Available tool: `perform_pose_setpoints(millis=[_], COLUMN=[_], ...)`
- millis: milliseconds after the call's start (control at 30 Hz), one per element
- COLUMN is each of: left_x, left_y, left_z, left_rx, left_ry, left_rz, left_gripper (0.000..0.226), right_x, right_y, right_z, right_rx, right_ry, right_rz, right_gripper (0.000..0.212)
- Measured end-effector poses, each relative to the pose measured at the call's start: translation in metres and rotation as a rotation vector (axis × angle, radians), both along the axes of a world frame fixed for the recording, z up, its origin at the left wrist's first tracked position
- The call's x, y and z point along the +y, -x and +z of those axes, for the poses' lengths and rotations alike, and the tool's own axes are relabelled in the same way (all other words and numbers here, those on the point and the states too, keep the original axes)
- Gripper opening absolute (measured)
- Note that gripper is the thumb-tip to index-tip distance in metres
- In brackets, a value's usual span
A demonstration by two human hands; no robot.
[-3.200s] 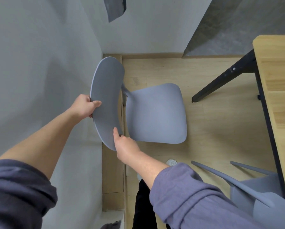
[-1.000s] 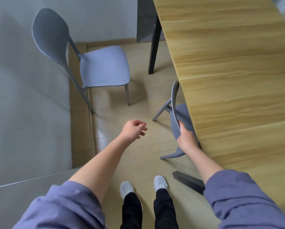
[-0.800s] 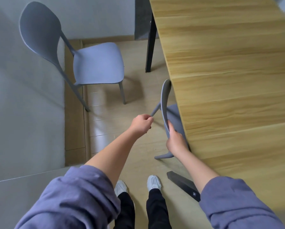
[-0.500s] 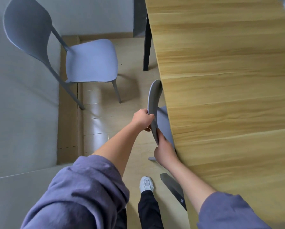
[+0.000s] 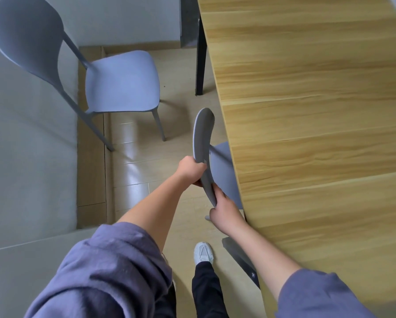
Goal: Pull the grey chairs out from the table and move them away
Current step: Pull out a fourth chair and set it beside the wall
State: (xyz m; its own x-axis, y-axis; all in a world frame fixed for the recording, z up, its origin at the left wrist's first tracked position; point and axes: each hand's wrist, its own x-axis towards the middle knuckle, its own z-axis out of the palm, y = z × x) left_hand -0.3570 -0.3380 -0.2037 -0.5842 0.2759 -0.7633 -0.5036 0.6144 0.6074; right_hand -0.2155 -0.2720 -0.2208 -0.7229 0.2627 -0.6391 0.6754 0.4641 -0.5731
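A grey chair [image 5: 202, 134] stands at the left edge of the wooden table [image 5: 318, 115], its seat mostly hidden under the tabletop. My left hand [image 5: 190, 168] grips the left edge of its backrest. My right hand [image 5: 224, 211] grips the lower, near end of the same backrest. A second grey chair [image 5: 121, 81] stands apart by the wall at the upper left, facing the table.
A grey wall [image 5: 27, 157] runs along the left with a wooden skirting strip [image 5: 91, 157] at its foot. Black table legs stand at the far end [image 5: 200, 65] and near my feet [image 5: 240, 258]. My white shoe [image 5: 202, 251] is on the tiled floor between wall and table.
Earlier I held the first chair by the wall, then turned to the table. My right hand took the second chair's backrest, and my left hand came across and closed on it too.
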Motion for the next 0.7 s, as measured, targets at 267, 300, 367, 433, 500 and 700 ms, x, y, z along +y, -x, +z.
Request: perform_pose_setpoints(millis=[267, 300, 367, 433, 500, 700], left_x=[-0.061, -0.068, -0.082, -0.093, -0.106, -0.137], left_y=[0.006, 0.006, 0.006, 0.006, 0.007, 0.008], left_z=[-0.008, -0.008, -0.01, -0.012, -0.014, -0.011], left_rx=[0.045, 0.047, 0.052, 0.059, 0.081, 0.207], left_ry=[-0.017, -0.016, -0.009, -0.011, -0.01, 0.08], left_rz=[0.062, 0.07, 0.086, 0.105, 0.122, 0.125], left_gripper=[0.022, 0.022, 0.024, 0.025, 0.021, 0.014], right_x=[-0.031, -0.034, -0.042, -0.049, -0.059, -0.091], right_y=[-0.006, -0.006, -0.003, 0.0, 0.004, 0.01], right_z=[-0.007, -0.007, -0.007, -0.006, -0.006, -0.006], right_rx=[-0.064, -0.078, -0.098, -0.113, -0.126, -0.138], right_ry=[-0.02, -0.015, -0.008, -0.007, -0.007, -0.014], right_rz=[0.306, 0.334, 0.387, 0.433, 0.466, 0.482], right_gripper=[0.09, 0.092, 0.093, 0.093, 0.092, 0.092])
